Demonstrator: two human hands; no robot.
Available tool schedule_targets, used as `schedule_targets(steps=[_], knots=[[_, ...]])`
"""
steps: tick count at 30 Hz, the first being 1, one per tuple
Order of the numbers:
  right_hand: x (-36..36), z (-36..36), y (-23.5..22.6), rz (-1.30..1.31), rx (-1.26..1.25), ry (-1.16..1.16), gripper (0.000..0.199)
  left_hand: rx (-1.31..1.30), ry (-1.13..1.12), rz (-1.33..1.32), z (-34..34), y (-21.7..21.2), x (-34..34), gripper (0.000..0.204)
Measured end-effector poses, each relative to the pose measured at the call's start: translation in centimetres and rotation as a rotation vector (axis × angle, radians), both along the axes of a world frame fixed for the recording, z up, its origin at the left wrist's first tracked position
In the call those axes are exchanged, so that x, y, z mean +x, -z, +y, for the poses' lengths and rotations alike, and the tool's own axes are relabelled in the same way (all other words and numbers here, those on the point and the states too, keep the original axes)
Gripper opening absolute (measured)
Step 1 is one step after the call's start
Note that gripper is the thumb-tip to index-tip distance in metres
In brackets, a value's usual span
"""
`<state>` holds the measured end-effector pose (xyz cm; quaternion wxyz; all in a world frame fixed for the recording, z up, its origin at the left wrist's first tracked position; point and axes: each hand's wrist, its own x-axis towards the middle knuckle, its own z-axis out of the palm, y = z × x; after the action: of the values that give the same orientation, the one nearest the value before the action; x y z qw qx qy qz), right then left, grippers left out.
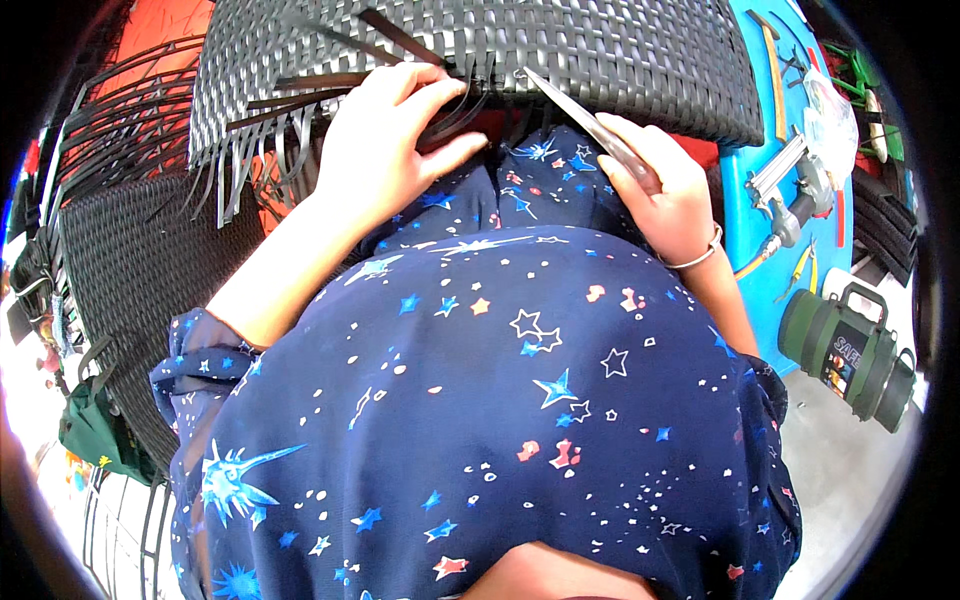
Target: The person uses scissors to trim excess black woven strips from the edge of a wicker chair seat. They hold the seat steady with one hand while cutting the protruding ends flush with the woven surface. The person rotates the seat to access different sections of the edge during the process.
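A black woven wicker panel [560,50] lies across my lap, with loose flat black strips [325,80] sticking out at its left and along its near edge. My left hand [400,125] rests at that near edge among the strips. Its thumb and index finger are apart, with dark strip loops behind them; the other fingers are partly hidden. In my right hand [660,190] is a tapered, pointed metal tool [580,118]; the fingers are closed round its wide end. The tool's narrow tip touches or nearly touches the weave, just right of my left fingertips.
On the right stands a blue table [745,200] with an air tool [795,215], yellow-handled pliers [805,262] and a clear plastic bag [830,125]. A green-and-black jug [845,350] is near its front corner. Another dark woven piece [150,270] and a green bag [100,430] are at left.
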<state>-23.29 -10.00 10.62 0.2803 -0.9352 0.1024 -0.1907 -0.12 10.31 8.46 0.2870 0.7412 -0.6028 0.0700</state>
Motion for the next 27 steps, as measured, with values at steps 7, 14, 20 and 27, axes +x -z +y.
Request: schedule_targets(steps=[7, 14, 20, 27], knots=[[0.5, 0.2, 0.3, 0.017, 0.01, -0.016, 0.037, -0.088, -0.074, 1.468, 2.0, -6.6, 5.4, 0.034], [0.9, 0.1, 0.7, 0.018, 0.075, -0.018, 0.038, 0.621, 0.09, 1.113, 4.5, -0.9, 0.8, 0.023], [1.2, 0.3, 0.5, 0.042, 0.115, -0.002, 0.035, 0.114, 0.137, 0.576, 0.7, 1.3, -0.6, 0.038], [1.3, 0.8, 0.0, 0.06, 0.106, -0.02, 0.035, 0.018, -0.049, 0.338, -1.6, 1.3, 2.0, 0.06]])
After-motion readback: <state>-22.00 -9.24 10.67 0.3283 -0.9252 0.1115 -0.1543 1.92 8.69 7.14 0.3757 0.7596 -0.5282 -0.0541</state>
